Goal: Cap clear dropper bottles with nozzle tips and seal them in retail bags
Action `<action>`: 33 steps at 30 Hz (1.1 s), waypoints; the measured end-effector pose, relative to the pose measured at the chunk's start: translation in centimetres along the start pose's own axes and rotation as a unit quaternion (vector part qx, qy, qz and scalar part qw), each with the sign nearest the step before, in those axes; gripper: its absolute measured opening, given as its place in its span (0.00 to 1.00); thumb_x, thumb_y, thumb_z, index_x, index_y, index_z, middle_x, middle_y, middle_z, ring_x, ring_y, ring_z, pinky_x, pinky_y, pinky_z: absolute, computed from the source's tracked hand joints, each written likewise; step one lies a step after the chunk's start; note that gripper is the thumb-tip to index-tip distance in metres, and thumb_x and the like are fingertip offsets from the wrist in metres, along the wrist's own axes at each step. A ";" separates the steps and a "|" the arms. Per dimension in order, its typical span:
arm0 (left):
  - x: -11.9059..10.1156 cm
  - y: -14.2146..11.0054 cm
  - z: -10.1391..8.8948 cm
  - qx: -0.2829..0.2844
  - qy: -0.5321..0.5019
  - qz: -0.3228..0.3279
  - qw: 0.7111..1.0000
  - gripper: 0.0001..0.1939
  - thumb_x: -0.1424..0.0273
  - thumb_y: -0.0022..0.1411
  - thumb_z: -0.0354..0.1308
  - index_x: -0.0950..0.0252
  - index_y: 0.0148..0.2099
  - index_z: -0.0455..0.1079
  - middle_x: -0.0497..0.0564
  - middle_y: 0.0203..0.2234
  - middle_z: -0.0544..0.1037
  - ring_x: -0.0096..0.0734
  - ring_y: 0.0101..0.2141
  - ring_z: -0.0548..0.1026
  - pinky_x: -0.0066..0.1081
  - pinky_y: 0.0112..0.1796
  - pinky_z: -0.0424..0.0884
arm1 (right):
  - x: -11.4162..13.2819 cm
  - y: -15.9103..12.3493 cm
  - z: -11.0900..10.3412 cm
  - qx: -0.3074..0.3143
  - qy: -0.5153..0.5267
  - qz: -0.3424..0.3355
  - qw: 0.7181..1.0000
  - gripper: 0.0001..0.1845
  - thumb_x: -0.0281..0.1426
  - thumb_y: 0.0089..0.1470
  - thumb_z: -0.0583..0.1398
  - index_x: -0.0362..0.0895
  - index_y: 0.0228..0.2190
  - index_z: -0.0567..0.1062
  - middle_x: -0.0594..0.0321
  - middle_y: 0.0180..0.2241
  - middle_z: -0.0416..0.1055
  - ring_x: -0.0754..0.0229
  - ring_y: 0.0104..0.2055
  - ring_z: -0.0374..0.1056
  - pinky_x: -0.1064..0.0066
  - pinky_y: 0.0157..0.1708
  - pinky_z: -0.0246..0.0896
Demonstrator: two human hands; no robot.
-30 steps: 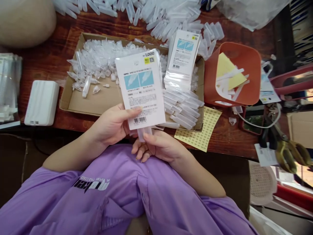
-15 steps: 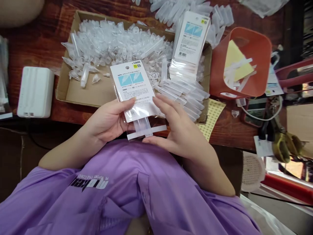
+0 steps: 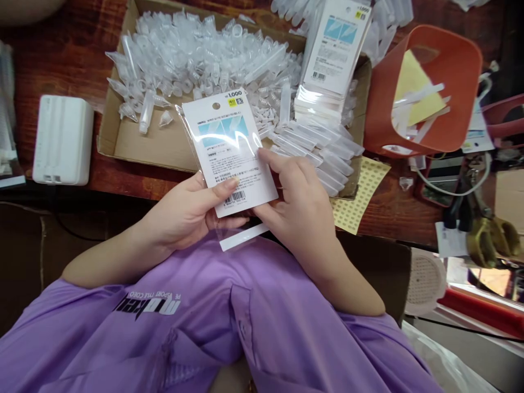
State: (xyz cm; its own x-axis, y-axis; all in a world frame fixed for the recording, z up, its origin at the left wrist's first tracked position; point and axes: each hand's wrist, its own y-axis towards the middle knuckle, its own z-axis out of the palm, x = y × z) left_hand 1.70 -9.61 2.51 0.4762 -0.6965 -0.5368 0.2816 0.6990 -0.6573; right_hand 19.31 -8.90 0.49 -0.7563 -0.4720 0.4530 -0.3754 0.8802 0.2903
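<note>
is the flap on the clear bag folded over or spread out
Spread out: its white strip lies beyond the printed card, past the barcode.

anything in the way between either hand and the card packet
Nothing visible. The left hand holds the card packet directly, thumb on its printed face, and the right hand is right at its other side edge. The cardboard box lies beyond the packet, not between it and the hands.

From above the wearer's purple shirt (image 3: 286, 327), the head camera faces forward and steeply down. The left hand (image 3: 186, 210) and right hand (image 3: 303, 199) show close, the wooden table (image 3: 57, 71) beyond.
</note>
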 end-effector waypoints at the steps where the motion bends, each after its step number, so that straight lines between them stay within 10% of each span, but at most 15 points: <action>1: 0.2 -0.1 0.0 0.002 -0.001 0.007 1.000 0.12 0.74 0.62 0.61 0.63 0.48 0.72 0.51 0.42 0.81 0.33 0.36 0.81 0.31 0.32 0.81 | 0.2 0.1 0.3 -0.022 -0.029 0.004 0.999 0.21 0.38 0.61 0.57 0.42 0.52 0.71 0.54 0.41 0.73 0.54 0.43 0.72 0.63 0.40 0.72; 5: 1.1 -0.2 -0.2 0.011 -0.009 0.048 0.999 0.19 0.73 0.61 0.63 0.60 0.54 0.70 0.50 0.44 0.81 0.34 0.38 0.82 0.29 0.33 0.81 | 0.9 0.4 1.8 -0.067 -0.096 0.025 0.993 0.20 0.43 0.62 0.54 0.40 0.43 0.74 0.54 0.33 0.73 0.53 0.36 0.71 0.62 0.35 0.69; 10: 1.5 -0.2 -0.7 0.016 -0.007 0.072 0.997 0.14 0.75 0.63 0.60 0.63 0.51 0.71 0.51 0.44 0.82 0.33 0.38 0.82 0.28 0.33 0.81 | 1.0 0.5 2.8 -0.004 -0.028 0.090 0.996 0.29 0.47 0.63 0.51 0.39 0.55 0.67 0.48 0.46 0.71 0.48 0.47 0.71 0.57 0.46 0.69; 23: 1.9 -0.2 -2.0 0.007 0.007 0.065 0.998 0.15 0.74 0.61 0.62 0.62 0.51 0.72 0.53 0.48 0.80 0.41 0.43 0.81 0.36 0.38 0.82 | 0.2 -2.2 0.4 0.058 -0.014 -0.042 0.997 0.32 0.35 0.62 0.56 0.40 0.64 0.58 0.46 0.54 0.71 0.48 0.52 0.71 0.57 0.49 0.73; 33: 2.9 0.1 -2.4 0.049 0.006 -0.008 0.999 0.14 0.73 0.62 0.61 0.62 0.51 0.74 0.54 0.47 0.81 0.41 0.40 0.82 0.36 0.35 0.81 | 0.1 -3.3 -0.3 0.139 0.038 -0.057 0.988 0.31 0.39 0.63 0.57 0.49 0.65 0.59 0.50 0.70 0.42 0.42 0.72 0.44 0.45 0.65 0.55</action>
State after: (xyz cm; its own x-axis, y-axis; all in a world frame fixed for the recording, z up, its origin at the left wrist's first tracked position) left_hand 1.11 -11.91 -0.36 0.4610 -0.7088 -0.5340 0.3698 0.7004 -0.6105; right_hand 20.58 -11.84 -0.14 -0.6622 -0.5617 0.4960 -0.5959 0.7960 0.1060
